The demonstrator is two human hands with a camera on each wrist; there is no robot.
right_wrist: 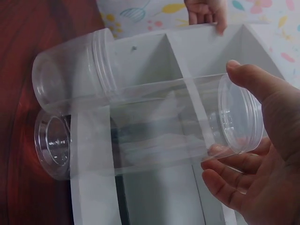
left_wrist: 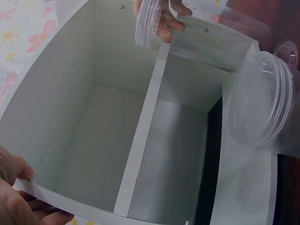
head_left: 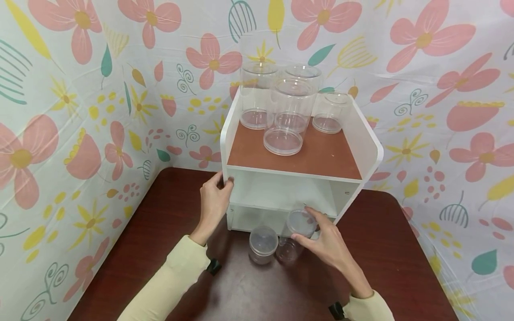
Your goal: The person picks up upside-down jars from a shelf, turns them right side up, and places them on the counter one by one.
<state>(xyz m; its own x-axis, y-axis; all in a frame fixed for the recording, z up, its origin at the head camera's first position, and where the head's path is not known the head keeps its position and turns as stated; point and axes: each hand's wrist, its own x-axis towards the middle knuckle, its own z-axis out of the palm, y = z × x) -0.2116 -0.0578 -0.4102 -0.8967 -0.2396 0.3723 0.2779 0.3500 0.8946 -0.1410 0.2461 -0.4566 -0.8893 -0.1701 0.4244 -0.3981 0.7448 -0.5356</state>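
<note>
Right hand: the right hand [head_left: 327,243] holds a tall clear jar [head_left: 295,236] at its lid end, thumb over the top and fingers curled beneath, as the right wrist view shows
Jar position: the jar stands on the dark table [head_left: 401,267] just in front of the white shelf unit [head_left: 371,151], its top level with the lower shelf opening [head_left: 257,218]
Long axis: roughly upright, leaning a little toward the shelf; the lid faces the hand, the base points away and down
Left hand: the left hand [head_left: 214,203] grips the front left edge of the shelf unit, thumb on the outside and fingers hooked round the panel; it holds no jar
Nearer hand: the right one, already on the jar; the left is apart, to the jar's left
In the way: a short clear jar [head_left: 263,243] stands just beside the tall one on its left, close enough that contact cannot be ruled out; the shelf board between the two openings lies right behind the jar's top
Around: four more clear jars [head_left: 283,116] stand on the brown top [head_left: 321,156] of the unit
</note>
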